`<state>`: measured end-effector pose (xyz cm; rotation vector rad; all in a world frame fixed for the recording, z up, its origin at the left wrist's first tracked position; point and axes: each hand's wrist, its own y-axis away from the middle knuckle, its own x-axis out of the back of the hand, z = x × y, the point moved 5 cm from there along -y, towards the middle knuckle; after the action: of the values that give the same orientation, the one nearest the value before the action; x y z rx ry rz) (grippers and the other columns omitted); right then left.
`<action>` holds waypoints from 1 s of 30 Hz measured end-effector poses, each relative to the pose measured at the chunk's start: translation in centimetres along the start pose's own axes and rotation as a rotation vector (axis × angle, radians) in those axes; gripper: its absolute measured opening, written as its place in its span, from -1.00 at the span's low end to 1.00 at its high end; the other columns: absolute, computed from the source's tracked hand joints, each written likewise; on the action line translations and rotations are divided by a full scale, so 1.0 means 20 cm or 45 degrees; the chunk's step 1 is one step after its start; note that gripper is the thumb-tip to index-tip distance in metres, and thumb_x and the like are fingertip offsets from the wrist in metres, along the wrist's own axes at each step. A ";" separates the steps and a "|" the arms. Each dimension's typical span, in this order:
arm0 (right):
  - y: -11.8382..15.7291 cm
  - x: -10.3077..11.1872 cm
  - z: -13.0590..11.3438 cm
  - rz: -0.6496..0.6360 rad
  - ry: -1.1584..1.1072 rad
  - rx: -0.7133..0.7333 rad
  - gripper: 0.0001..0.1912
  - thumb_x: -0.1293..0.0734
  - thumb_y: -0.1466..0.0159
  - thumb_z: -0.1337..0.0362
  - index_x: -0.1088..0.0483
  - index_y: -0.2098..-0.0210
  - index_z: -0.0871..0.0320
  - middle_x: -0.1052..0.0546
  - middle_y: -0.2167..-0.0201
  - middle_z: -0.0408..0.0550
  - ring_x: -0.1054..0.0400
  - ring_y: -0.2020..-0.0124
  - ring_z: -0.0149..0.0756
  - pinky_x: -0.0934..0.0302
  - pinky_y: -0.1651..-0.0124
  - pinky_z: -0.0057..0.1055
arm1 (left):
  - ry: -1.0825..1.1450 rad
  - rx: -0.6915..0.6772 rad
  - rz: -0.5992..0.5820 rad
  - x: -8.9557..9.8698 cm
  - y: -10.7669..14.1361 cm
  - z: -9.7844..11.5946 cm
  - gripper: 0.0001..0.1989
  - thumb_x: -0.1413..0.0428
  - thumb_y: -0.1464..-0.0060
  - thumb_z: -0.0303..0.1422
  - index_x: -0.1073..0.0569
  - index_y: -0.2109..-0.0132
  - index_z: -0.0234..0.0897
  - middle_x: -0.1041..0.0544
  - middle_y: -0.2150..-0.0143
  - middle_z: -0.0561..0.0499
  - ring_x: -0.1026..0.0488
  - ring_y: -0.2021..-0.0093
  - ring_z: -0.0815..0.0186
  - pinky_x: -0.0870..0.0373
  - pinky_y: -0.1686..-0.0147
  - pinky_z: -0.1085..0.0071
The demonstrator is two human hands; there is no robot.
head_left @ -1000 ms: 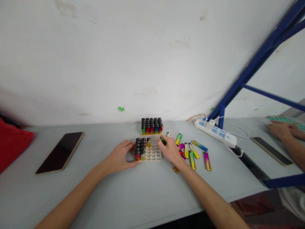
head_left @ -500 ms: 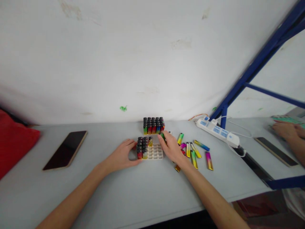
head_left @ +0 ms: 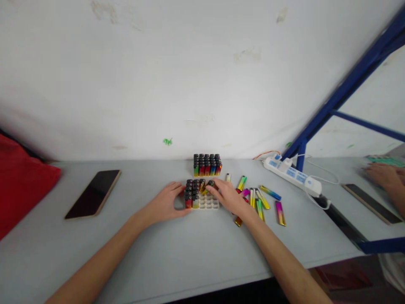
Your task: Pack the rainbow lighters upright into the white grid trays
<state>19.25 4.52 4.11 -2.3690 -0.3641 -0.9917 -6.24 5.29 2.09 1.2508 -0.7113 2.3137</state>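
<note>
My left hand (head_left: 164, 205) curves round the left end of a white holed tray (head_left: 210, 206), its thumb at the near corner and its fingers toward the back. Black-topped lighters (head_left: 192, 195) with shiny coloured bodies stand upright in the tray's left columns. Between the fingertips of my right hand (head_left: 230, 196) is another lighter (head_left: 210, 183), slightly tilted over the back part of the tray, beside the standing ones. Its lower end is partly hidden by my fingers. Several holes at the tray's front right hold nothing.
Behind the tray stands a block of upright lighters (head_left: 207, 166). Loose shiny lighters (head_left: 259, 208) lie scattered to the right. A white power strip (head_left: 289, 172) and blue metal frame (head_left: 300, 152) are farther right. At left lie a phone (head_left: 93, 194) and red cloth (head_left: 25, 181). Another person's hand (head_left: 384, 174) shows far right.
My right hand has brought the lighter left and down to the tray's back row, next to the standing lighter. My left hand keeps its place at the tray. The view has shifted slightly.
</note>
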 end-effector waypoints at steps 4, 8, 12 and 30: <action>0.00 -0.02 -0.02 -0.078 0.053 0.035 -0.68 -0.29 -0.73 0.05 -0.36 0.16 0.02 -0.62 0.21 -0.05 -0.54 0.19 -0.16 -0.43 0.04 -0.27 | 0.015 -0.001 -0.014 0.00 0.00 0.01 -0.55 -0.45 -0.16 0.03 -0.66 -0.01 -0.16 -0.73 -0.09 -0.20 -0.66 -0.16 -0.16 -0.61 -0.29 -0.02; 0.00 -0.03 -0.05 -0.126 0.115 0.021 -0.73 -0.30 -0.74 0.08 -0.42 0.09 0.05 -0.66 0.13 0.02 -0.59 0.11 -0.12 -0.50 -0.03 -0.22 | 0.034 -0.007 -0.009 0.00 0.00 0.01 -0.56 -0.45 -0.16 0.02 -0.65 -0.03 -0.16 -0.73 -0.12 -0.19 -0.66 -0.18 -0.13 -0.60 -0.31 0.01; 0.00 -0.03 -0.07 -0.114 0.173 0.035 -0.80 -0.34 -0.72 0.12 -0.50 -0.03 0.09 -0.70 0.04 0.09 -0.63 0.01 -0.06 -0.53 -0.13 -0.15 | 0.045 0.010 -0.007 0.00 -0.01 0.00 -0.56 -0.42 -0.19 0.06 -0.66 -0.01 -0.15 -0.74 -0.11 -0.19 -0.66 -0.15 -0.12 -0.62 -0.27 0.00; -0.04 -0.04 -0.13 -0.164 0.521 -0.164 -0.71 -0.42 -0.66 0.05 -0.59 0.13 0.08 -0.77 0.17 0.13 -0.68 0.17 0.00 -0.49 -0.08 -0.11 | 0.024 0.015 -0.002 0.00 -0.02 -0.05 -0.49 -0.36 -0.22 0.17 -0.69 -0.02 -0.13 -0.76 -0.09 -0.20 -0.69 -0.11 -0.15 -0.68 -0.20 -0.02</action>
<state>16.79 3.59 5.30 -2.1982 -0.3045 -1.5650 -6.58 6.15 1.73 1.2326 -0.6914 2.3283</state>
